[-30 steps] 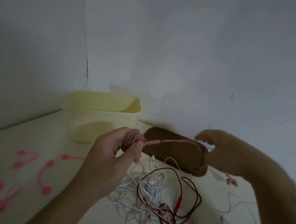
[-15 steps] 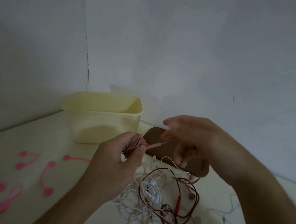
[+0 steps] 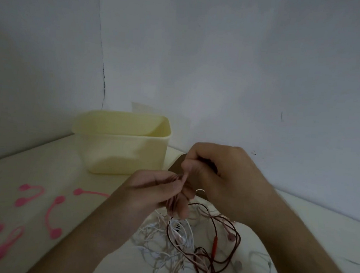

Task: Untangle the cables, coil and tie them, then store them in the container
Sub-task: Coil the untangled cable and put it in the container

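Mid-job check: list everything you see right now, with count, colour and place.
container: one, pale yellow, open, back left by the wall
cable ties: about five, pink, left on the table
pink cable coil: one, between both hands
tangled cables: several, white, dark red, grey, front centre
brown object: one, mostly hidden behind the hands
table: one, cream
left hand: grips the coil
right hand: pinches the coil's end

Both forearms are bare to the frame edge. The left hand (image 3: 149, 189) and right hand (image 3: 225, 178) wear no rings or gloves.
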The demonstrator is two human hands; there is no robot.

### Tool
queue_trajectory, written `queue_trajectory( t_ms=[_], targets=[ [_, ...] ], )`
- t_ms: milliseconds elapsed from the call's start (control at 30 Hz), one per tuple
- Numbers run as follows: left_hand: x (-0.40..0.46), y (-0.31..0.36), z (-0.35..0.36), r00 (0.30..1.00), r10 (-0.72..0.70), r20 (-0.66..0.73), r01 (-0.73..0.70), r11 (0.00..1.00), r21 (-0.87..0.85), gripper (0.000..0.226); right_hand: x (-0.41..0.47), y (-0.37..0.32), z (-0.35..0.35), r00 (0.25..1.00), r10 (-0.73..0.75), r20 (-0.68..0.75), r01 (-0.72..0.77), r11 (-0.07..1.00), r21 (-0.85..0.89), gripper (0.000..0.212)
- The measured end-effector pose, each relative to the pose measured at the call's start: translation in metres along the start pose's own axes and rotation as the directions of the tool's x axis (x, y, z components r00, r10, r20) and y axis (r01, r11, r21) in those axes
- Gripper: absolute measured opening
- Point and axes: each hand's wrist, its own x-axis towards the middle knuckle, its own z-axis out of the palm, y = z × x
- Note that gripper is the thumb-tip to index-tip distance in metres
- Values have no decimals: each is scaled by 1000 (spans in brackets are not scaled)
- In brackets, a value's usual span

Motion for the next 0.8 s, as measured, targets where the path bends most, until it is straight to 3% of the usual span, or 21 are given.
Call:
queue_trajectory(
  t_ms=[133, 233, 333, 467, 567, 633, 700, 800],
  targets=[
    [-3, 5, -2, 988, 65, 140, -3, 917, -400, 28, 2, 8, 14, 994, 72, -82, -54, 977, 208, 36],
    [-1, 6, -6, 981, 150, 125, -59, 837, -544, 41, 3, 16, 28, 993, 108, -40, -101, 983, 152, 33],
    [1, 9, -8, 975, 223, 8, -181, 811, -556, 52, 2, 17, 38, 994, 103, 33, -103, 995, 8, 28],
    [1, 12, -7, 952, 213, -222, -285, 881, -378, 48, -1, 8, 41, 983, 121, 137, -107, 988, -110, 25],
    [1, 12, -6, 935, 211, -285, -244, 966, -87, 59, -2, -1, 41, 982, 78, 170, -48, 984, -172, 26],
    [2, 8, -5, 944, 220, -244, -175, 965, 192, 63, -3, -8, 34, 988, 41, 146, -9, 977, -214, 26],
    [0, 1, -5, 970, 198, -138, -117, 886, 448, 41, -3, -13, 22, 996, 13, 92, 9, 972, -237, 18],
    [-2, -4, 2, 989, 124, -82, -63, 849, 524, 10, -2, -12, 6, 1000, -28, -11, 25, 973, -227, 13]
  ],
)
